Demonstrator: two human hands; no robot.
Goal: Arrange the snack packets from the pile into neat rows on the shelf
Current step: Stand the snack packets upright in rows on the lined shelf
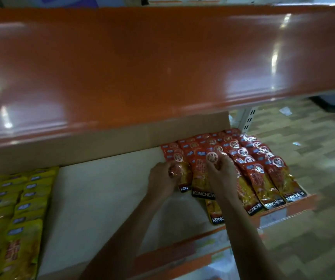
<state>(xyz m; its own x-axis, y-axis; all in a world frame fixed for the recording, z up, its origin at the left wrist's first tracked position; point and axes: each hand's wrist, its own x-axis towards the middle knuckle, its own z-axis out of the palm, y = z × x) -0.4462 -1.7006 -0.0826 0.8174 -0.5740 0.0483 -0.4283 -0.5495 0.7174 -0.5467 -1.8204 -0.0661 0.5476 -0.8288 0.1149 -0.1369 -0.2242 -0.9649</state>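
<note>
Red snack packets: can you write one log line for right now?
left hand grips red packet | right hand pinches neighbouring packet | red rows right | yellow packets left

A glossy orange upper shelf board (142, 63) is seen across the top, with ceiling lights reflected in it. A brown cardboard panel (122, 142) is set beneath it. A white perforated upright (247, 120) is fixed at the right. Beyond, a patterned tiled floor (314, 168) is strewn with a paper scrap (285, 111).
</note>
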